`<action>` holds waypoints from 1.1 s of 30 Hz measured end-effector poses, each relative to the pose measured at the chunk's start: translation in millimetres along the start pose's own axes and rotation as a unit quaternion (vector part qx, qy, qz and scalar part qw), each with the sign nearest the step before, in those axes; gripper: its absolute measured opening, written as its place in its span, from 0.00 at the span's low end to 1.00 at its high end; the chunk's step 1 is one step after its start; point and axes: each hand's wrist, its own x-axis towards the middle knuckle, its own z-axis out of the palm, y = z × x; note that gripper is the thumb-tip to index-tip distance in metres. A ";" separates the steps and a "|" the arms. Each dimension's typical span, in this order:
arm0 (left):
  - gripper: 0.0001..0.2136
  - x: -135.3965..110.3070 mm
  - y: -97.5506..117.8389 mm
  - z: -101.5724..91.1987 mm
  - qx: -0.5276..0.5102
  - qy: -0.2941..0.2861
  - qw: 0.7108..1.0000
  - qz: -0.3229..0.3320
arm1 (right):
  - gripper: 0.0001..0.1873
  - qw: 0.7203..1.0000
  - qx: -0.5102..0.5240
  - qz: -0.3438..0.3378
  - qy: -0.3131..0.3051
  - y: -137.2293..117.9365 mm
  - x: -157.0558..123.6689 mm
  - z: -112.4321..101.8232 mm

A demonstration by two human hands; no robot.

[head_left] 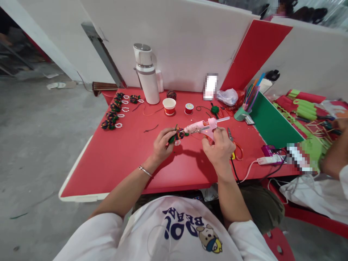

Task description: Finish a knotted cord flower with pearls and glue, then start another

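Note:
My left hand pinches a small yarn ornament in dark green, red and orange, with white beads hanging below it. A pink hot glue gun is gripped in my right hand, its nozzle pointing left and touching or nearly touching the yarn. A clear glue stick juts from the gun's back end. Whether glue is coming out is too small to tell. Orange-handled scissors lie just right of my right hand, partly hidden by it.
Several similar yarn ornaments with bead loops line the left edge of the red table. Behind my hands stand a white thermos, a paper cup and a spool. A pen holder, power strip and another person's arm are at right.

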 end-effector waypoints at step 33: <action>0.19 0.0 -0.8 1.8 -0.017 0.010 1.000 0.000 | 0.12 1.000 -0.008 -0.003 -0.011 3.2 -4.8 -0.2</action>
